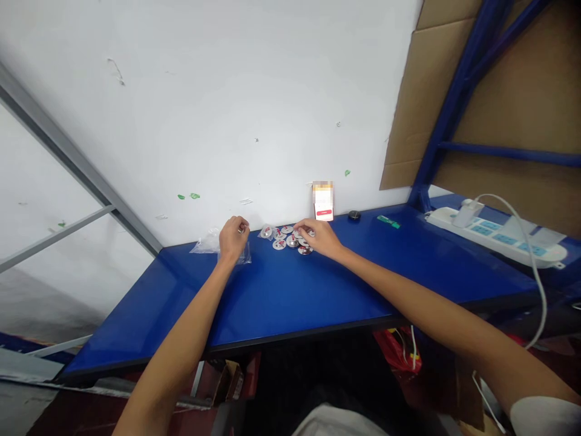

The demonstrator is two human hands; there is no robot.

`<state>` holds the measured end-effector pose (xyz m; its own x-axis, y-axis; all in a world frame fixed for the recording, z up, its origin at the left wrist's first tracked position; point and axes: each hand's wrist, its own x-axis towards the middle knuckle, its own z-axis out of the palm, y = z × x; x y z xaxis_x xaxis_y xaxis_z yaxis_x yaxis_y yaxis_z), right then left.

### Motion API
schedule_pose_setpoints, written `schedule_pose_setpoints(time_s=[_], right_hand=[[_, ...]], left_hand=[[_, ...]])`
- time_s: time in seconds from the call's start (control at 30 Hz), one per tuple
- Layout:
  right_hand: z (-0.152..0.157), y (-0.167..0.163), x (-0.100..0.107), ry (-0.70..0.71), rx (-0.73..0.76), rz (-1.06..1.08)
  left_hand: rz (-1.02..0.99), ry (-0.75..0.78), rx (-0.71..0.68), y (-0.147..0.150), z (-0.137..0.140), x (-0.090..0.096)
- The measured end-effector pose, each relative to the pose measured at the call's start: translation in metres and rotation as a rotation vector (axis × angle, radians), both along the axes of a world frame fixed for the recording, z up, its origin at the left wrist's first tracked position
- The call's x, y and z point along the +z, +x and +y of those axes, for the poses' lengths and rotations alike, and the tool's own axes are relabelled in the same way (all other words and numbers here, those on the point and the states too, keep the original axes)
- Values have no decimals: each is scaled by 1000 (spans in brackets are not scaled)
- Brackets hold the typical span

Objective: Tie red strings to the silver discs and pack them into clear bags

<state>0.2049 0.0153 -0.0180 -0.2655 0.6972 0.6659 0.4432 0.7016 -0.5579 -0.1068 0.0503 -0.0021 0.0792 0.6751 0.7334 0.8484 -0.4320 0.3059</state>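
Observation:
Over the blue table's back part, my left hand [233, 238] has its fingers curled together; what they hold, if anything, I cannot make out. Beneath it and to its left lie clear plastic bags [206, 242]. My right hand [319, 237] is at the right side of a small pile of round badges [279, 244], white and red with some shiny metal. Its thumb and fingers are closed on one round badge [297, 232] at the top of the pile. One badge [265, 232] at the pile's left appears to be in clear wrapping.
A lit phone [323, 201] leans on the white wall behind the badges. Farther right on the table [290, 303] are a small black round object [354, 215], a green packet [388, 221] and a white power strip [499, 237] with a cable. A blue metal frame [458, 97] stands at right.

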Motion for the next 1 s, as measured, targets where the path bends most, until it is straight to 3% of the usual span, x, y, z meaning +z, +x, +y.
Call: schedule_pose_setpoints(time_s=[0.1,0.17,0.3,0.43,0.6,0.8,1.0], right_hand=[[2,-1,-4,-19,-2,-84],[3,-1,-6,-45,10,-146],[7,2,-10,-65,40,-230],[8,3,-12,-33,31,-286],[6,-14,-19,170,38,-480],[13,-29,-34,211,115,-584],[14,-29,-31,233,243,-567]], left_hand=[[173,-104,14,2,14,-13],[246,-247,-46,6,21,-19],[225,-473,-187,5,20,-14],[236,-362,-187,-1,2,4],[298,-281,-137,-2,-9,23],[411,-532,-187,-42,-4,31],[330,-662,-262,-59,3,18]])
